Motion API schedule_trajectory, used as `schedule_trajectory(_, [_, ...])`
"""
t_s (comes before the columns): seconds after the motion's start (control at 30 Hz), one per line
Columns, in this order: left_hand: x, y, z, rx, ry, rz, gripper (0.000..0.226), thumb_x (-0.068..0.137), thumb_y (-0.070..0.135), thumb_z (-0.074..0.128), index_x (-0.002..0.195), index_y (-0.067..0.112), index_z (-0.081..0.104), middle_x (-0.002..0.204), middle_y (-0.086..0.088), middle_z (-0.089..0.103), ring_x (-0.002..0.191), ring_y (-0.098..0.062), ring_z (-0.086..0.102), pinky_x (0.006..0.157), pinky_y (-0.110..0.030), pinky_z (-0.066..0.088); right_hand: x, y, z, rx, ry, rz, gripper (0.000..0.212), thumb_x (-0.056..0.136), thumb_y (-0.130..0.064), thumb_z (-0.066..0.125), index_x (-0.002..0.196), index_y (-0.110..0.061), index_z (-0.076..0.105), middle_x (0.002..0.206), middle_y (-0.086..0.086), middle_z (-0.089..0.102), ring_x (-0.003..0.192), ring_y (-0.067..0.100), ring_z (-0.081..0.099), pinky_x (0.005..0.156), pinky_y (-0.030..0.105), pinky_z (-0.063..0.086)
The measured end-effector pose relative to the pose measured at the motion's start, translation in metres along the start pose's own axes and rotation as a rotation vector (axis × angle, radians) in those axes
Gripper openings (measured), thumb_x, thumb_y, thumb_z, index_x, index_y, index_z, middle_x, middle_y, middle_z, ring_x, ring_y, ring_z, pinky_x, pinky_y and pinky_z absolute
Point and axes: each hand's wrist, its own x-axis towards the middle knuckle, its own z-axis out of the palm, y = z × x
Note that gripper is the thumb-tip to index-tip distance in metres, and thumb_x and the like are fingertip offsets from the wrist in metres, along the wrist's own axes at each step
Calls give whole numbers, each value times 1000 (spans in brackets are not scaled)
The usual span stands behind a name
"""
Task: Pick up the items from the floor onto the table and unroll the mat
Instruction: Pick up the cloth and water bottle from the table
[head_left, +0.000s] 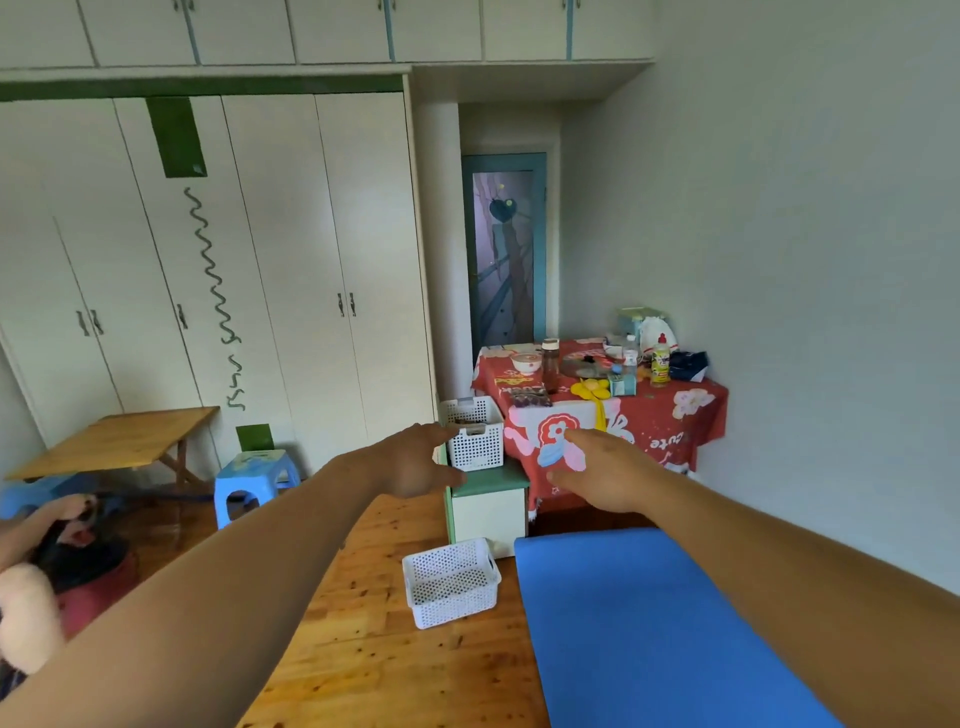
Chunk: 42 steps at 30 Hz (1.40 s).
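Observation:
A blue mat (639, 634) lies unrolled flat on the wooden floor at the lower right. An empty white perforated basket (451, 582) sits on the floor just left of the mat. Beyond it stands a table under a red patterned cloth (675, 415), crowded with a bowl, bottles, a yellow flower and packets. My left hand (415, 462) and my right hand (602, 473) are both stretched forward in the air with fingers spread, holding nothing.
A second white basket (475, 434) rests on a small green-topped cabinet (488, 506) beside the table. A blue plastic stool (254, 480) and a wooden folding table (119, 441) stand left. A seated person's arm shows at the far left edge.

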Motion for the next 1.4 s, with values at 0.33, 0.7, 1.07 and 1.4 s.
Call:
schedule_trajectory(0.33, [187,-54,-30,-26,-14,93,68,87,40,60,145,26,27,151,-2,32,133,-19,36,96,-20,27,172,26,-3,-48,21,99,79,86,-58,52,148,-20,22,157,3,21,140,24,25,111,35,24])
schedule_trajectory(0.7, [393,-71,-39,-20,-8,86,68,85,46,59,143,28,29,152,-1,30,134,-22,36,105,-32,32,345,100,-25,-25,10,106,78,85,-59,51,148,-24,22,157,-2,22,129,25,44,108,37,34])
schedule_trajectory(1.07, [550,-94,-45,-61,-70,119,59,81,40,64,135,30,40,139,0,46,114,-19,55,87,-27,48,496,150,-21,-19,1,189,80,86,-60,51,148,-22,19,157,3,19,140,26,26,109,38,28])
schedule_trajectory(1.4, [681,-143,-59,-135,-109,193,54,85,41,61,134,38,39,143,8,44,128,-18,45,99,-29,36,631,150,1,-11,39,221,75,86,-57,52,146,-20,24,153,5,31,134,26,37,103,36,36])
